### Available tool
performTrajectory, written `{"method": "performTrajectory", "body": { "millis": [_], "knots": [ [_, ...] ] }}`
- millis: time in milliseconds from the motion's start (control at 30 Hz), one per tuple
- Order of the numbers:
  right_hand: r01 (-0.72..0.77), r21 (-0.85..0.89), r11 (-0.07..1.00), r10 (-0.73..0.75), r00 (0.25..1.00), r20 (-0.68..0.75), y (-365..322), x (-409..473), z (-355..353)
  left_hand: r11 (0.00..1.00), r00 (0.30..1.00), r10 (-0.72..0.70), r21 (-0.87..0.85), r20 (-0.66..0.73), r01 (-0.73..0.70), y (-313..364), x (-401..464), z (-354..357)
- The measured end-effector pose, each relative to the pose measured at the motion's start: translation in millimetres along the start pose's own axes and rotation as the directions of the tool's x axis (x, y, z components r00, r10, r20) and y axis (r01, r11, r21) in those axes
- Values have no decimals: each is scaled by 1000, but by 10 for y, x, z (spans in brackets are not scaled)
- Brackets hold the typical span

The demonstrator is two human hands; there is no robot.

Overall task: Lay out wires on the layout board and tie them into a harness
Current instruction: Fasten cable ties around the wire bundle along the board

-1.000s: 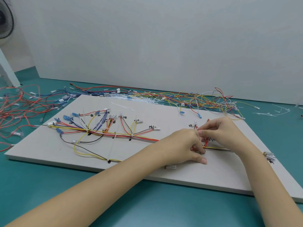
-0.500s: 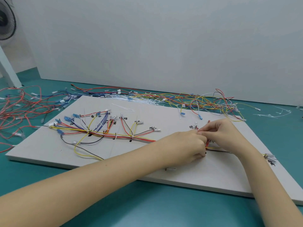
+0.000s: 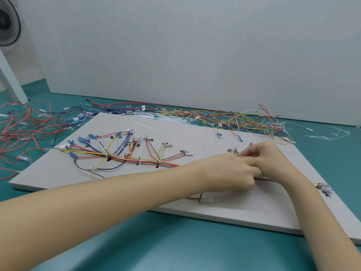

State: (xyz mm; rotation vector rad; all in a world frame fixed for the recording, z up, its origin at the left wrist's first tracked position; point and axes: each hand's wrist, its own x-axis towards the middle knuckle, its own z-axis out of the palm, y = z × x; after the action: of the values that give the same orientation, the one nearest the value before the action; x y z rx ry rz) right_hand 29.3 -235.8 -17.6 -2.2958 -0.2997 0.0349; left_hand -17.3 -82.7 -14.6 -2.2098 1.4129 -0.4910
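Note:
A pale grey layout board lies on the teal table. A harness of red, yellow, white and blue wires runs across it, bound with white ties and fanning out to blue and white connectors at the left. My left hand reaches across the trunk and is closed over the wire bundle right of centre. My right hand meets it from the right, fingertips pinched together at the same spot. What the fingers pinch is hidden. A dark wire emerges under the hands.
Loose red wires are heaped off the board at the left, and a tangle of yellow, red and white wires along the far edge. Spare white cable ties lie at the far right. A fan stands at the upper left.
My hands have drawn tighter together over the bundle, the left fingers curling under. The red wire end that showed between them is now mostly covered.

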Motion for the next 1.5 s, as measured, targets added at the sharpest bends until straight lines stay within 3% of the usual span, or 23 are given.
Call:
{"method": "performTrajectory", "body": {
  "millis": [433, 533, 600, 700, 800, 967, 1133, 1233, 1500],
  "knots": [
    [60, -56, 997, -58, 998, 37, -12, -22, -25, 995, 995, 95, 12, -21, -95, -86, 187, 130],
    [28, -31, 999, -28, 999, 24, -8, -11, -20, 999, 995, 30, -34, -91, -33, -72, 194, 186],
    [-11, 10, 1000, 11, 1000, 22, 9, 1, -30, 977, 990, -101, -196, -101, 80, -52, 168, 219],
    [-49, 95, 994, 44, 998, 55, 37, -22, -68, 747, 928, -339, -643, -153, 166, -5, 100, 255],
    [-47, 175, 983, 30, 995, 99, 52, -39, -112, 480, 846, -529, -843, -58, 242, 82, 98, 269],
    [-42, 287, 957, 10, 994, 111, 72, -65, -167, 241, 758, -637, -897, 142, 370, 94, 93, 329],
    [-110, 280, 954, 54, 978, 201, 128, -79, -250, -27, 674, -695, -946, 250, 322, 107, 63, 340],
    [-180, 343, 922, 90, 960, 264, 128, -76, -250, -82, 653, -698, -939, 294, 334, 91, 73, 343],
    [-240, 401, 884, 109, 940, 324, 139, -67, -263, -72, 627, -711, -921, 317, 384, 100, 108, 351]
  ]
}}
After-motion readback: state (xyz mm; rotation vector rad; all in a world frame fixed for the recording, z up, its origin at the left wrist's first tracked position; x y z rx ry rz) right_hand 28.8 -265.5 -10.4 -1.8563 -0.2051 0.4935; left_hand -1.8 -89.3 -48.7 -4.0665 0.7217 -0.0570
